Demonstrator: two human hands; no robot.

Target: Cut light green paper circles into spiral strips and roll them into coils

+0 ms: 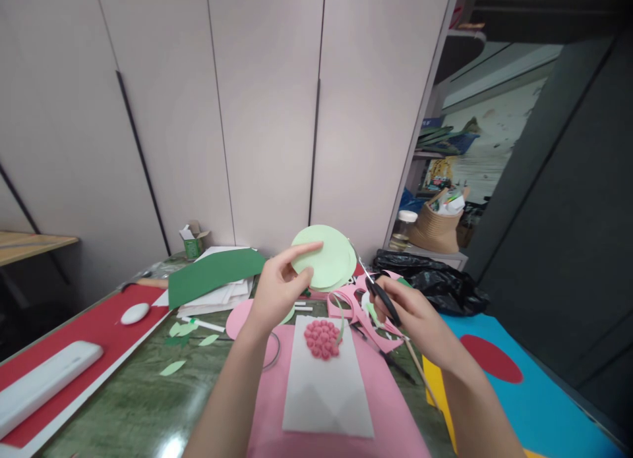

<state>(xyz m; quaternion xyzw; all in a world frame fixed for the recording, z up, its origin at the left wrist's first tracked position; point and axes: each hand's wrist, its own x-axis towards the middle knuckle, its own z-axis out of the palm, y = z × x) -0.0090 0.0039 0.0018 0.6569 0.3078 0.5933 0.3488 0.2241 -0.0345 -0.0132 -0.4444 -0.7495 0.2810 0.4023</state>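
My left hand pinches a pale green paper circle between thumb and fingers, holding it up above the table. A second green edge shows behind it, so there seem to be two layers. In my right hand is a pair of scissors with black handles; the blades point up and left, close to the circle's right edge. A thin green paper strip hangs below. Under my hands lies a white sheet bearing a cluster of pink paper rolls.
Pink paper offcuts and a pink sheet surround the white sheet. Green leaf cutouts, a dark green sheet and a white device lie left. Blue paper and a black plastic bag are right.
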